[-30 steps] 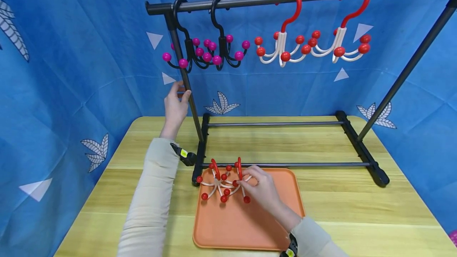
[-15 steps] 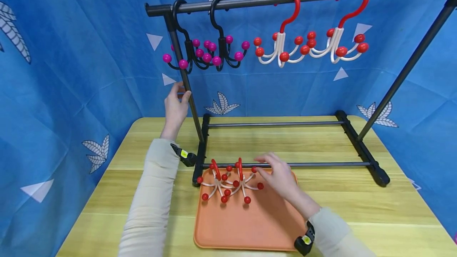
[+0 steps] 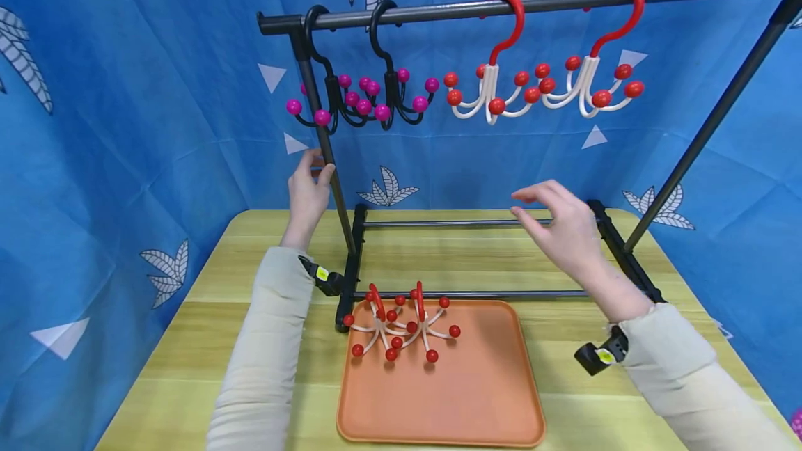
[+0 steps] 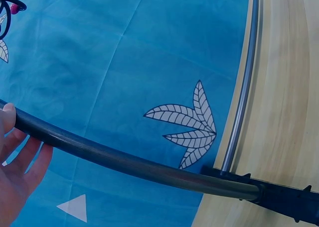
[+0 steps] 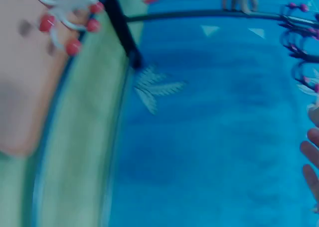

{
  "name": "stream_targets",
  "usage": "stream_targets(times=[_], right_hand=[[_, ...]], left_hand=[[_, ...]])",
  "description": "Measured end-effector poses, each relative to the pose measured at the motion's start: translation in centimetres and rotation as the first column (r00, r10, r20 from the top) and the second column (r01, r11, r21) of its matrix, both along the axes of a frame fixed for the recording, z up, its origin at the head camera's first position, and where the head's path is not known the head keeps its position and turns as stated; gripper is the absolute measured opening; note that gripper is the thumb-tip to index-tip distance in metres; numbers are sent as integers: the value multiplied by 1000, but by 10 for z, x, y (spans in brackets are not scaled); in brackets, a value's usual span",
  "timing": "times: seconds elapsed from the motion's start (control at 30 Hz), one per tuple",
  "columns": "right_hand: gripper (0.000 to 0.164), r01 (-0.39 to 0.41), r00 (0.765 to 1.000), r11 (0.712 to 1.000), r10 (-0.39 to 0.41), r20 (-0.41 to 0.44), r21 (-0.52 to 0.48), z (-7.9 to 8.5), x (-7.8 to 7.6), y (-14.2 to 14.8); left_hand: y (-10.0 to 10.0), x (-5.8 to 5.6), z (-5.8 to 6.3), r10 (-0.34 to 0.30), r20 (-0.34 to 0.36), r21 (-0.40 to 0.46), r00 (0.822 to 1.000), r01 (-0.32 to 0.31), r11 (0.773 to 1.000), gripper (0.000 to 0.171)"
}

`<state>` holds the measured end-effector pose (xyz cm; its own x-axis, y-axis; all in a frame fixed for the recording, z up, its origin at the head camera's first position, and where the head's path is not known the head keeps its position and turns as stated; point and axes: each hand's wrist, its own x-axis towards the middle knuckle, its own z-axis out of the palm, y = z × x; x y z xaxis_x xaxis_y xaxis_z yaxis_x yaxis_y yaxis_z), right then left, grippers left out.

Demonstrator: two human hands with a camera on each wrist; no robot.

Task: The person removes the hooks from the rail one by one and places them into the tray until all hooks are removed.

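Note:
My left hand [image 3: 307, 193] holds the left post [image 4: 119, 160] of a black metal rack, thumb on the near side and fingers behind. Held up over the right part of the rack's base, my right hand [image 3: 564, 228] has nothing between thumb and fingers. Two white hooks with red ball tips, a left one [image 3: 379, 326] and a right one [image 3: 423, 323], lie side by side on an orange tray [image 3: 451, 409]. From the rack's top bar [image 3: 445, 12] hang two black hooks with magenta balls [image 3: 332, 89] and two white-and-red hooks, one left [image 3: 491, 89], one right [image 3: 589, 82].
The rack's right post [image 3: 714, 117] slants down to a black foot [image 3: 617, 242]. Low crossbars [image 3: 476, 294] run between the feet, the front one just behind the tray. Blue patterned cloth [image 3: 188, 89] surrounds the wooden table [image 3: 188, 353].
My right hand has let go of the right hook on the tray and moved up and to the right. The right-hand hanging hook has swayed slightly. My left hand stays on the post.

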<state>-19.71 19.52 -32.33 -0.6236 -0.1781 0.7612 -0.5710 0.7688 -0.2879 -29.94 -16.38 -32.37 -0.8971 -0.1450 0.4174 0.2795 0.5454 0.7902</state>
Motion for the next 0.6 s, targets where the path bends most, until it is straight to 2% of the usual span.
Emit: stream_targets(times=[0.13, 0.27, 0.37, 0.47, 0.6], right_hand=[[18, 29, 996, 998, -33, -80, -51, 35, -3, 15], [19, 95, 990, 994, -101, -103, -59, 68, -6, 29], [21, 143, 985, 987, -150, -89, -75, 88, -9, 38], [25, 178, 980, 974, -189, -67, -139, 105, -14, 47], [33, 276, 960, 928, -279, 22, -250, 126, -24, 55]], left_hand=[[0, -1, 1, 1, 4, -10, 1000, -1, 1000, 30], [0, 0, 1, -1, -4, -8, 1000, 1, 1000, 30], [0, 0, 0, -5, -8, 8, 1000, 5, 1000, 29], [1, -1, 0, -1, -6, 13, 1000, 1, 1000, 29], [1, 0, 0, 11, 0, -3, 1000, -11, 1000, 30]])
